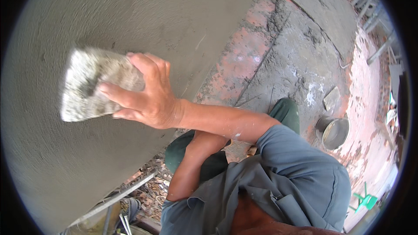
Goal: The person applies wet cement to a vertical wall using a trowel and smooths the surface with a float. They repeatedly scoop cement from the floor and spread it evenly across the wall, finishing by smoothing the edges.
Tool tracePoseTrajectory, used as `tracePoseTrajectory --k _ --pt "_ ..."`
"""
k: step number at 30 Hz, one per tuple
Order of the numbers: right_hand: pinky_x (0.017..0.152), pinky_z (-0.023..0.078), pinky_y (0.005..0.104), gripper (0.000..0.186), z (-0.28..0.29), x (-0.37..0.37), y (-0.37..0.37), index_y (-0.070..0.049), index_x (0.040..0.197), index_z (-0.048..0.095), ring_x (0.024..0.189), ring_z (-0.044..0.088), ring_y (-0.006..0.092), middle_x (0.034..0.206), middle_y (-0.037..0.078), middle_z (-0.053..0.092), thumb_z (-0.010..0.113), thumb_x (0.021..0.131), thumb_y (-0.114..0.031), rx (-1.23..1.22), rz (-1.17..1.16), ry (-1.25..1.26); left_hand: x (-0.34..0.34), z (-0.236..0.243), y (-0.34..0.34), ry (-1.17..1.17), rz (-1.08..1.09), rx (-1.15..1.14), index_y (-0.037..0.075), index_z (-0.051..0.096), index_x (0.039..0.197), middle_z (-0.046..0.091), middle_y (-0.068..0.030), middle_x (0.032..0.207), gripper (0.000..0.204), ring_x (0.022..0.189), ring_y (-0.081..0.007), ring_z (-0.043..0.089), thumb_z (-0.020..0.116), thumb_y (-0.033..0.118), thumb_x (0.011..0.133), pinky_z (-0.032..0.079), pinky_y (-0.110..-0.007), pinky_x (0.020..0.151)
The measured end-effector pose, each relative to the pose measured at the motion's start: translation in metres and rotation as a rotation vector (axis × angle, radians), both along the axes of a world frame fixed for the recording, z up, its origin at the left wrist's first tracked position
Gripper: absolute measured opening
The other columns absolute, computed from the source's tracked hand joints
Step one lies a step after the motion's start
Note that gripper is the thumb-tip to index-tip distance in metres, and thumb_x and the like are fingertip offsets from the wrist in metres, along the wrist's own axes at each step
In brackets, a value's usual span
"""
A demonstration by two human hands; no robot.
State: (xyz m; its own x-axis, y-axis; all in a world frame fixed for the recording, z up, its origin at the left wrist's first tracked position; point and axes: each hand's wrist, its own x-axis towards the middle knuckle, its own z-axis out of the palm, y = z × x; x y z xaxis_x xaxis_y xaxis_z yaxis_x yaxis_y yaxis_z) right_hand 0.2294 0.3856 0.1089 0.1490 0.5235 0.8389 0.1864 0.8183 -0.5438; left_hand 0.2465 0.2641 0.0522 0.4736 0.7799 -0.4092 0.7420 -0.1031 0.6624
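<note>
My right arm reaches across to the left, and my right hand (148, 89) grips a pale, cement-smeared sponge block (98, 85). Thumb and fingers spread over its near side and edges. The block lies against a broad face of wet grey plaster (143, 13) that carries curved rubbing marks; motion blurs its outline. My left forearm (187, 169) is bent up in front of my body and passes behind the right forearm. The fingers of my left hand are hidden there, close to my dark green trouser knee (179, 150), so what they hold does not show.
At right stands a metal bucket (335, 132), with a flat grey piece (332, 99) beside it. A cement-streaked reddish strip (244, 56) borders the plaster. Lower left are a long metal bar (117, 196), rubble (152, 187) and a shoe (130, 209). A green object (365, 201) lies far right.
</note>
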Motion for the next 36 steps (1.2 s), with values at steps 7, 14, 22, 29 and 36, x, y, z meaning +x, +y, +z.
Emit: tracePoseTrajectory --k 7,14,22,29,36 --pt "0.107 0.036 0.0514 0.096 -0.101 0.091 0.102 -0.012 0.151 0.045 0.128 0.039 0.0367 0.138 0.022 0.038 0.089 0.073 -0.042 -0.255 -0.284 -0.103 -0.001 0.015 -0.002 0.357 -0.216 -0.141 -0.001 0.063 0.109 0.072 -0.0224 0.096 0.036 0.096 -0.0428 0.068 0.064 0.033 0.096 0.051 -0.055 0.083" --pt "0.107 0.042 0.0439 0.072 -0.123 0.096 0.116 -0.004 0.147 0.042 0.122 0.049 0.0341 0.131 0.021 0.046 0.079 0.089 -0.023 -1.076 -0.176 0.644 -0.002 0.014 -0.008 0.345 -0.231 -0.104 0.001 0.062 0.109 0.072 -0.023 0.091 0.036 0.091 -0.0433 0.069 0.063 0.035 0.096 0.051 -0.055 0.079" --pt "0.105 0.042 0.0467 0.078 -0.069 0.157 0.199 -0.01 0.155 0.038 0.125 0.042 0.0315 0.128 0.019 0.04 0.074 0.09 -0.033 -0.35 -0.365 0.108 -0.005 0.017 -0.001 0.37 -0.238 -0.144 0.002 0.061 0.105 0.072 -0.0238 0.087 0.035 0.086 -0.0436 0.069 0.063 0.036 0.096 0.052 -0.056 0.077" --pt "0.098 0.051 0.0387 0.065 -0.104 0.195 0.236 0.0 0.146 0.045 0.117 0.061 0.0253 0.126 0.023 0.062 0.07 0.096 -0.035 -0.78 -0.295 0.427 -0.005 0.015 0.008 0.341 -0.259 -0.148 0.002 0.06 0.105 0.072 -0.0221 0.084 0.035 0.083 -0.0427 0.07 0.064 0.036 0.095 0.052 -0.055 0.073" --pt "0.089 0.051 0.041 0.067 -0.028 0.265 0.334 -0.001 0.145 0.049 0.109 0.063 0.0331 0.126 0.024 0.063 0.072 0.092 -0.035 -0.443 -0.47 0.097 -0.004 0.011 0.015 0.333 -0.273 -0.155 0.002 0.059 0.104 0.072 -0.0207 0.083 0.035 0.081 -0.0413 0.07 0.064 0.036 0.095 0.053 -0.054 0.073"
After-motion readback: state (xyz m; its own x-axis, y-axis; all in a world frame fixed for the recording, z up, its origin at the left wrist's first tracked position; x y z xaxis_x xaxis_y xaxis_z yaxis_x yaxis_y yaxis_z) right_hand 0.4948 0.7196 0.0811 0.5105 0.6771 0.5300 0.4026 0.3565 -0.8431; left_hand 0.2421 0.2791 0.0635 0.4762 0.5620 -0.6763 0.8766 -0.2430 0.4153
